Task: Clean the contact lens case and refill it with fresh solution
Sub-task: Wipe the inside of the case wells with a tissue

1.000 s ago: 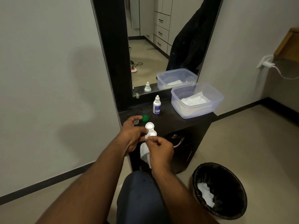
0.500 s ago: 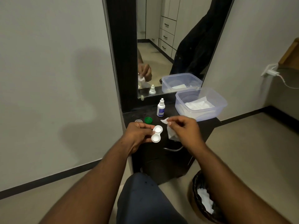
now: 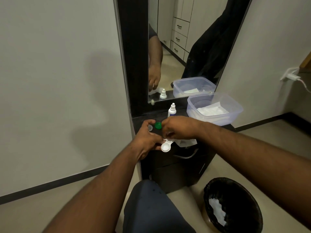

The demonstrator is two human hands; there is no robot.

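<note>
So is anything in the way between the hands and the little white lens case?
No. The left hand already holds the lens case by its side, and the right hand pinches a tissue right at the case's far cup. Nothing visible sits between them. The green cap lies behind, on the counter.

The left hand point(image 3: 148, 140) holds a white lens case point(image 3: 165, 146) over a dark cabinet point(image 3: 176, 165). The right hand point(image 3: 178, 127) pinches a tissue point(image 3: 186, 142) at the case's far well. A green cap point(image 3: 158, 125), bottle point(image 3: 172, 111) and tub point(image 3: 217, 108) sit behind.
</note>
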